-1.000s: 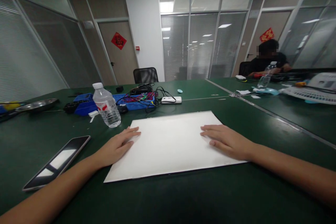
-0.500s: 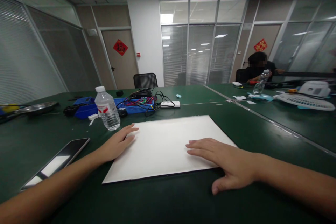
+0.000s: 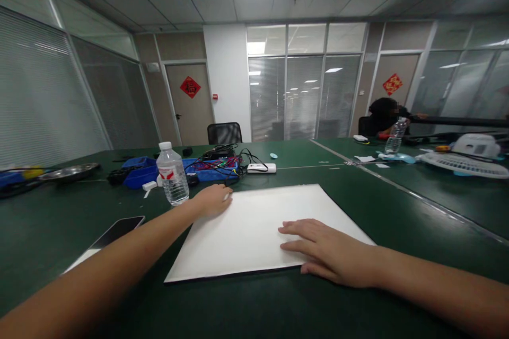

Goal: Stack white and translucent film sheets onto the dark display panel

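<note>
- White panel [image 3: 254, 234], one: is lying flat on the green worktop [image 3: 238, 310], centre, near side, its near edge showing a thin dark line.
- Left hand [image 3: 213, 200], one: is resting at the panel's far left corner, fingers bent over the edge; whether this grip is pinching the panel, one cannot tell.
- Right hand [image 3: 328, 251], one: is lying over the panel's near right part, fingers spread and thumb by the near edge; this grip is closing on nothing.
- Handling, by judgement: the panel is looking light for its breadth, thin and fairly stiff, since it is showing no sag or curl; its face is seeming smooth, so flat fingers may be sliding on it; corners are probably the parts most open to dents, the white face to smudges.
- Hold, by judgement: opposite left and right edges are offering the best purchase, thumbs above, fingers beneath.
- Clear bottle [image 3: 174, 179], one: is standing upright just beyond the left hand, to the left.
- Phone [image 3: 121, 229], one: is lying left of the panel, partly behind the left forearm.
</note>
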Motion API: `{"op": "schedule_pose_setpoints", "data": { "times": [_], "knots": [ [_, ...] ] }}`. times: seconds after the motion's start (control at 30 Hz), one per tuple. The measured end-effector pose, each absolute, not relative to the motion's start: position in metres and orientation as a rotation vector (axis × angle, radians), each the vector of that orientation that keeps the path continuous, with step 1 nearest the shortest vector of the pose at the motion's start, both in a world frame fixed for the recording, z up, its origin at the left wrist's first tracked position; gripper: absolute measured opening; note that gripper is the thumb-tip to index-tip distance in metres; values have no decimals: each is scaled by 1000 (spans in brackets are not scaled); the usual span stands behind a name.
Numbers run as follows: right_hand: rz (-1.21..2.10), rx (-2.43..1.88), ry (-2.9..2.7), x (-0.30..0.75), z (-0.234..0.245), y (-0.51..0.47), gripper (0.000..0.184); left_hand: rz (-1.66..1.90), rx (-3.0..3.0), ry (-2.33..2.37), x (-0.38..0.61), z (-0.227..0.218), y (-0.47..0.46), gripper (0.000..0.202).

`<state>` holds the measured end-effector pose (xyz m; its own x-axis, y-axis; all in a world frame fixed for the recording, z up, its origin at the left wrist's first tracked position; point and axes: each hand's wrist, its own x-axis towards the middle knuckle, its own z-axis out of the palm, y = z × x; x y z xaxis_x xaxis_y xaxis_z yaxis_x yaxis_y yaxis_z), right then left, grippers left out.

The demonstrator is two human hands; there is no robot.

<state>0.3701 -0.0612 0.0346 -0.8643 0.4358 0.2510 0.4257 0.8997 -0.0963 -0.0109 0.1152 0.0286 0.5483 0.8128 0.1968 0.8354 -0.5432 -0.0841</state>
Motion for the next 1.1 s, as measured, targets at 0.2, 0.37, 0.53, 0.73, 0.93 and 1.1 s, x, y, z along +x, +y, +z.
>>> {"op": "schedule_pose_setpoints", "data": {
  "times": [0.2, 0.37, 0.53, 0.73, 0.93, 1.1],
  "knots": [
    [-405, -423, -2751, 371, 30, -64, 35, -203, -2586, -1312, -5, 12, 113, 48],
    [-702, -214, -2670, 363, 29, -76, 29, -219, -2557, -1307, -7, 6, 105, 49],
    [-728, -183, -2564, 350, 24, -87, 23, -214, -2540, -1312, -10, 4, 102, 47],
    [-908, -226, -2437, 342, 21, -81, 19, -202, -2498, -1300, -13, 14, 98, 44],
    [-1020, -153, -2420, 345, 23, -75, 23, -183, -2367, -1265, -2, 35, 82, 36],
    [-1095, -116, -2436, 353, 38, -72, 31, -228, -2322, -1139, 3, 82, 55, 39]
  ]
}}
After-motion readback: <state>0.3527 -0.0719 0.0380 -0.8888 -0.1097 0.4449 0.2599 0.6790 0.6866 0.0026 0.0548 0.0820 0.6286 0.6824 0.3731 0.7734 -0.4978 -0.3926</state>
